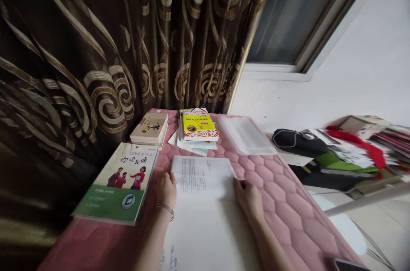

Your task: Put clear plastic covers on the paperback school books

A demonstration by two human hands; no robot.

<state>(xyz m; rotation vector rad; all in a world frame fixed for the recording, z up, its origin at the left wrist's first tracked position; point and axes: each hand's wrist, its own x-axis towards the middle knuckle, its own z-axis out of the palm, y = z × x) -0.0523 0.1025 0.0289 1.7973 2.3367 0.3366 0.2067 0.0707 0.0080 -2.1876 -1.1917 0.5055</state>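
Observation:
A large white sheet of paper (208, 224) lies lengthwise in front of me, with printed text on its far part and blue handwriting near the lower left edge. A crease seems to run across it. My left hand (165, 189), a bracelet on its wrist, is closed at the paper's left edge. At the right edge, my right hand (249, 197) has its fingers curled with the thumb on the paper. Left of my left hand is a green-and-white book (118, 185) with people on its cover.
Beyond the paper are a stack of beige books (150, 128) and a yellow-covered book (199, 125) on other booklets. A translucent plastic folder (246, 134) lies at the far right of the pink padded tabletop (288, 209). A phone-like object (347, 264) sits near the front right.

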